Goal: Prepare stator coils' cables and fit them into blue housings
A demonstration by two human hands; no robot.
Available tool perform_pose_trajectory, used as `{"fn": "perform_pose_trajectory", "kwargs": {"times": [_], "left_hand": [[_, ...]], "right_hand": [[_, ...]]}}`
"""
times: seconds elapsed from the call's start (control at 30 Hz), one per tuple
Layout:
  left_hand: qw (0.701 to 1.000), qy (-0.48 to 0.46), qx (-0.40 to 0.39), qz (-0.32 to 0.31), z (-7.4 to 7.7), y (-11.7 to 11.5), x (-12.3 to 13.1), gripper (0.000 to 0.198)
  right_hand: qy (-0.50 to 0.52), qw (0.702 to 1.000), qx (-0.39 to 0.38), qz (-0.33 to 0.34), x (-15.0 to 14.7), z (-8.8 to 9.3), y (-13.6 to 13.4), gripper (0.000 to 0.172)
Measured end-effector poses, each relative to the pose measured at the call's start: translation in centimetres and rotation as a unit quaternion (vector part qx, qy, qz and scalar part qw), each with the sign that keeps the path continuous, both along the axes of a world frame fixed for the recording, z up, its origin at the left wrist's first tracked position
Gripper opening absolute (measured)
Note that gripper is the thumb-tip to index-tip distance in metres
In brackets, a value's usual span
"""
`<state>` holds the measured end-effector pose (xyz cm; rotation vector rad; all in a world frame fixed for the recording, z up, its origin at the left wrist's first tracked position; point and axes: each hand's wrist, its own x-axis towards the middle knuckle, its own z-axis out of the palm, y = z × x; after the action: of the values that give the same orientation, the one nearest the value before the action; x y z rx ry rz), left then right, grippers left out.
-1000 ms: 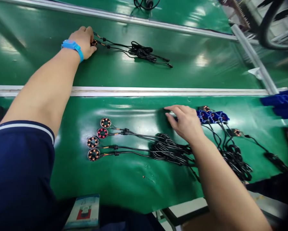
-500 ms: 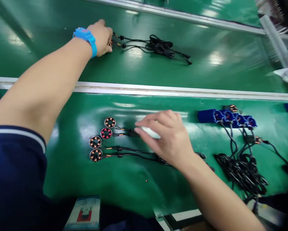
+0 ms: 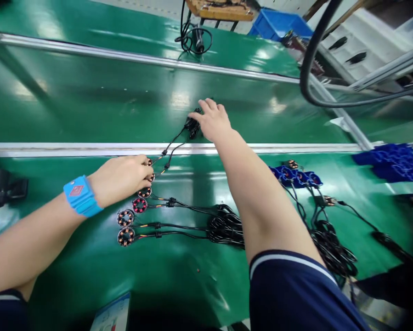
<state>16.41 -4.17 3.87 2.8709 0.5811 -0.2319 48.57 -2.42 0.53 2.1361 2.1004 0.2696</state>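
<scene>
My left hand [image 3: 121,177], with a blue wristband [image 3: 80,196], is closed on two small ring-shaped coil parts [image 3: 150,170] at the top of a row of coil rings [image 3: 132,216] on the near green mat. Thin black wires run from those parts over the metal rail [image 3: 278,148] to a black cable bundle [image 3: 192,126] on the far belt. My right hand [image 3: 211,119] reaches across the rail and rests on that bundle, fingers curled over it. Several more rings lie below my left hand, their wires ending in a black coil [image 3: 225,225].
Blue holders with coil parts [image 3: 296,176] and tangled black cables [image 3: 330,248] lie at the right. More blue trays [image 3: 394,161] sit at the far right. A thick black hose [image 3: 313,59] and a blue bin [image 3: 278,23] stand behind. A small booklet [image 3: 111,315] lies at the near edge.
My left hand has pulled the coil parts from the far belt back to the near mat beside the row. My right hand has left the near mat and reached onto the far cable bundle.
</scene>
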Motion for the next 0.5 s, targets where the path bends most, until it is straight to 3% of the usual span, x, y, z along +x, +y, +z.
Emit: {"fn": "perform_pose_trajectory", "kwargs": {"times": [0.07, 0.17, 0.27, 0.4, 0.5], "left_hand": [[1.000, -0.008, -0.017, -0.015, -0.1, 0.2, -0.8, 0.020], [0.999, -0.017, -0.024, -0.036, -0.2, 1.2, -1.5, 0.026], [0.998, -0.019, -0.033, -0.056, -0.1, 2.1, -1.5, 0.029], [0.996, -0.016, -0.050, -0.067, -0.2, 2.6, -1.3, 0.028], [0.995, -0.023, -0.056, -0.082, -0.4, 2.7, -0.9, 0.027]], "right_hand": [[-0.012, 0.999, -0.041, 0.022, 0.5, 0.2, 0.0, 0.042], [0.027, 0.992, -0.123, 0.008, 2.0, 1.3, -2.4, 0.042], [0.101, 0.977, -0.184, -0.046, 3.4, 3.7, -7.2, 0.032], [0.189, 0.957, -0.215, -0.056, 3.6, 7.0, -15.1, 0.026], [0.191, 0.956, -0.209, -0.073, 2.9, 7.0, -20.4, 0.034]]}}
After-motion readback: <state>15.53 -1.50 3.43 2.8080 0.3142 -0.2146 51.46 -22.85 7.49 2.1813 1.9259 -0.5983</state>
